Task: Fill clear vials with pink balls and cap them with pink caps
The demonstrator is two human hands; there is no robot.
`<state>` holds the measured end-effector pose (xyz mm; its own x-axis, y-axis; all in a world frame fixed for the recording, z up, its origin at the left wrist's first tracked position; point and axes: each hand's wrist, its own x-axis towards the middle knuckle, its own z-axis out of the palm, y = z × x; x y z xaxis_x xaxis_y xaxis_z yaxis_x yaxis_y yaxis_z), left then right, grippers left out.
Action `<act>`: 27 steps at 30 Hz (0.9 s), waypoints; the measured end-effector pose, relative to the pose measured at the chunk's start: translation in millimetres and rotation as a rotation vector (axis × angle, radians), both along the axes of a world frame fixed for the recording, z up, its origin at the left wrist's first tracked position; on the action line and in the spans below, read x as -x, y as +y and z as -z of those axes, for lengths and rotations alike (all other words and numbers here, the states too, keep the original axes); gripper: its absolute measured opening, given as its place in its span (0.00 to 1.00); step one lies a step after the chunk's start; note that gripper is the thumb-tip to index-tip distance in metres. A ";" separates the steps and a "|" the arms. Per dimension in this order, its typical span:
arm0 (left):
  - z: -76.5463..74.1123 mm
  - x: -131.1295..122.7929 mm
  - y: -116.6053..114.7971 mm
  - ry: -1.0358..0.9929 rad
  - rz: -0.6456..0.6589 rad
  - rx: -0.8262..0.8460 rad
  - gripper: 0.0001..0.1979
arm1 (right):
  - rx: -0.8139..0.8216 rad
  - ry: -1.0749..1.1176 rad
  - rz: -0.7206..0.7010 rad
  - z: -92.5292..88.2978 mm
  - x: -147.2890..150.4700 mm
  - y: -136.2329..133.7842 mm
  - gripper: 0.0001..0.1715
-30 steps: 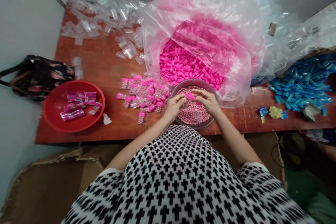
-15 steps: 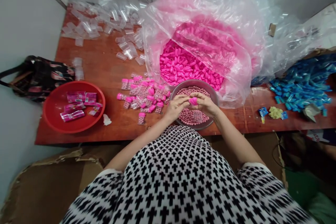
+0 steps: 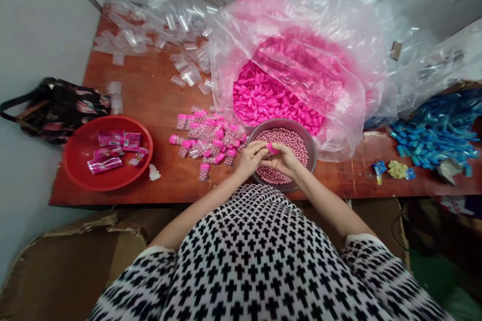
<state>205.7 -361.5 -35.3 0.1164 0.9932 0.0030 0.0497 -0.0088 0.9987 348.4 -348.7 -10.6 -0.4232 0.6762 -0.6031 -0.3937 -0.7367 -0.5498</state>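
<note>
My left hand and my right hand meet over a grey bowl of small pink beads. A bright pink cap shows between the fingertips of my right hand, which are closed on it. The fingers of my left hand are bent together against those of the right, and whatever they hold is hidden. Left of the bowl lies a pile of small clear bottles with pink caps and pink beads inside. Behind the bowl, a large clear plastic bag lies open, full of loose pink caps.
Clear empty containers lie scattered at the back left. A red basin with several pink packets stands at the left, beside a dark flowered bag. Blue pieces are heaped at the right, near a yellow crumpled lump.
Both hands have drawn closer together. The pink cap has shifted slightly left, and more of it is covered by my fingers. The whole view has moved a little.
</note>
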 end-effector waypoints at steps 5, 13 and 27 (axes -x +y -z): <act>10.2 36.4 7.3 -0.019 -0.119 0.107 0.19 | -0.088 -0.029 -0.153 2.0 4.6 18.9 0.21; 41.7 108.6 18.7 0.351 -0.455 -0.020 0.18 | -0.603 -0.756 -0.110 30.0 -8.7 102.4 0.13; 51.6 90.9 43.8 0.358 -0.378 0.038 0.14 | -1.010 -1.308 -0.423 36.7 13.1 175.3 0.14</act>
